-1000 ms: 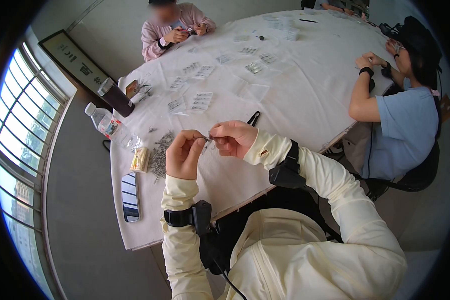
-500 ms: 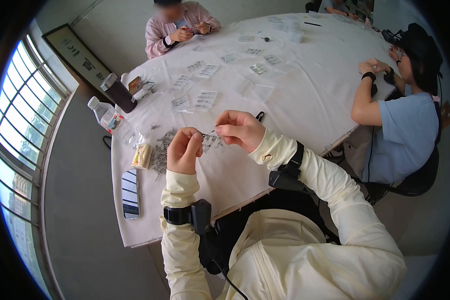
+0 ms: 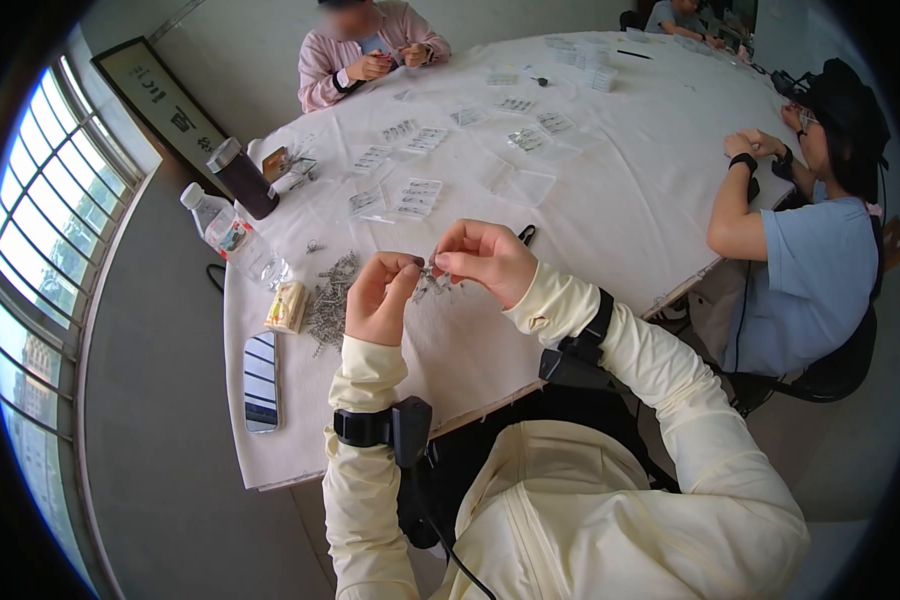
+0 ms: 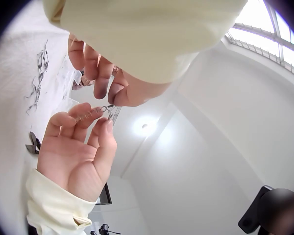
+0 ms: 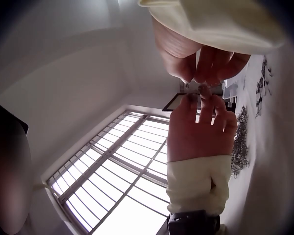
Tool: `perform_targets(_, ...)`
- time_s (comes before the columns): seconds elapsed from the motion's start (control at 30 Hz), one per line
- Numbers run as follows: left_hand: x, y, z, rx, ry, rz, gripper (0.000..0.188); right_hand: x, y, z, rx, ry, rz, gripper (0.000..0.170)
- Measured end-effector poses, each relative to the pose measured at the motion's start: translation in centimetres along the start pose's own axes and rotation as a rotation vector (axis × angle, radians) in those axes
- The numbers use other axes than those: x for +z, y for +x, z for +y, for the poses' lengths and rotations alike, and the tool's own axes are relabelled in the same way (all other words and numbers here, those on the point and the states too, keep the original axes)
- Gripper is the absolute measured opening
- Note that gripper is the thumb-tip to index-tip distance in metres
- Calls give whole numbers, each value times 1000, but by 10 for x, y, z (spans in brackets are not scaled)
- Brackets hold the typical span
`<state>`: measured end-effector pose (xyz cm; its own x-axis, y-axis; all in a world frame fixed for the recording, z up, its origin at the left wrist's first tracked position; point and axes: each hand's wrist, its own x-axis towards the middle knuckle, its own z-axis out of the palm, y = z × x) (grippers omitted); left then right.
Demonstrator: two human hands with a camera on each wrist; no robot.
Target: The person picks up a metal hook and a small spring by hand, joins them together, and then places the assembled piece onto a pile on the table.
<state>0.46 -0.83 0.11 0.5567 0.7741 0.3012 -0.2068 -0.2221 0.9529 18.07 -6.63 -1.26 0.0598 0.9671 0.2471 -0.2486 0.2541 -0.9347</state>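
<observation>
Both ends of the grip are busy here: the left grip (image 3: 378, 300) pinches at thumb and forefinger, the right grip (image 3: 492, 260) pinches too, and the small metal piece (image 4: 108, 107) sits right between their fingertips, over the near part of the bench (image 3: 490, 340). Taking the hands as the clock's centre in the head view, the pile of metal pieces (image 3: 332, 305) lies at about eight o'clock, more loose pieces (image 3: 433, 291) sit close in at six, and two clear trays (image 3: 419, 197) stand near twelve and eleven. This looks like fine joining work, and doing it well should mean one side held dead still while the other makes the small moves, with a light pinch, so the thin wire neither bends nor springs away. Now, the views! From the head, the fingers mask most of that piece; the left wrist camera gets underneath, showing the bent wire at the fingertips and a coiled-looking strip (image 4: 85, 116) across the right fingers. The right wrist camera gives the left hand's back, the piece itself too dark to read, while only the head view lays out the phone (image 3: 262, 383), at eight o'clock beyond the pile.
</observation>
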Motion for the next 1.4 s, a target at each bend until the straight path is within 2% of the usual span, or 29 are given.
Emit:
perform_targets(0.1,-2,1,-3,44,57,21,8,2,-1,-2,-28,-32,-5,12)
perform_targets(0.4,-4,2,-6,-5,-16,64,8,-1,0,0,-37,-122,14,11)
perform_targets(0.67,-3,1,-3,37,116,-24,9,5,-1,1,-11,-66,-12,10)
perform_targets(0.77,2,0,1,36,127,-53,10,7,-2,-1,-27,-122,-26,9)
perform_targets(1.0,-3,1,-2,3,134,-46,9,8,-2,1,-35,-90,-6,8)
perform_targets(1.07,-4,0,-1,-87,115,3,10,7,-2,1,-48,-94,2,8)
perform_targets(1.2,-1,-1,-1,-27,161,-17,11,8,-2,1,-44,-91,9,8)
perform_targets(1.4,2,-1,-3,-34,165,85,13,11,-3,4,-102,-136,33,9)
